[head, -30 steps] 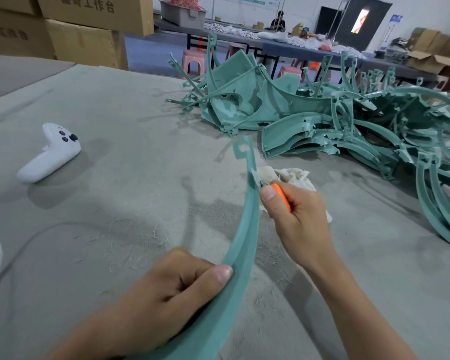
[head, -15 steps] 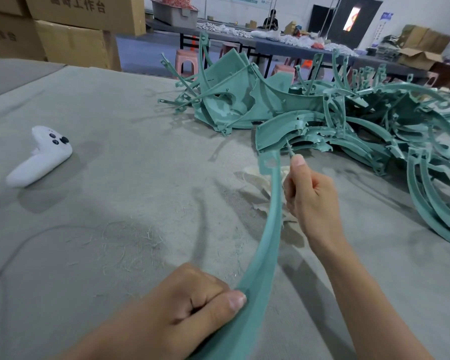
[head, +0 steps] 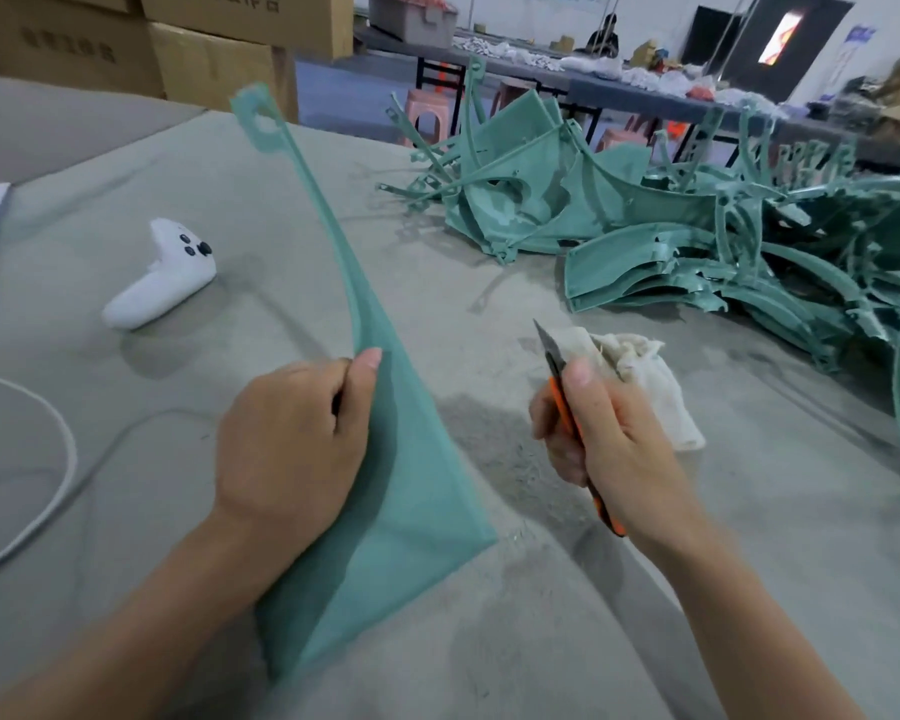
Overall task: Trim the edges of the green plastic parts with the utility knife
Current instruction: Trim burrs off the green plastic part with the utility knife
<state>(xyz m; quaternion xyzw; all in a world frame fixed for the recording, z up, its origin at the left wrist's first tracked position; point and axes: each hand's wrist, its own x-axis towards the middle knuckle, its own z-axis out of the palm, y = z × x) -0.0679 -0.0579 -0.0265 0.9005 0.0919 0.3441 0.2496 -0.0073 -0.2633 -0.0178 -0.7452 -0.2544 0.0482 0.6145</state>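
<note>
Grey desk (head: 749, 537) carries a pile (head: 697, 241) of green parts far right. The left hand (head: 292, 444) grips one part (head: 411, 501) near centre, now turned broadside, tip swung far left. The right hand (head: 614, 449), fingers curled round the knife (head: 554, 366), has drawn back from the part's edge.

Most of utility knife (head: 556, 374) inside right hand (head: 609, 449), green pile (head: 697, 241) cropped (box (head: 219, 59) lettering blurred)
</note>
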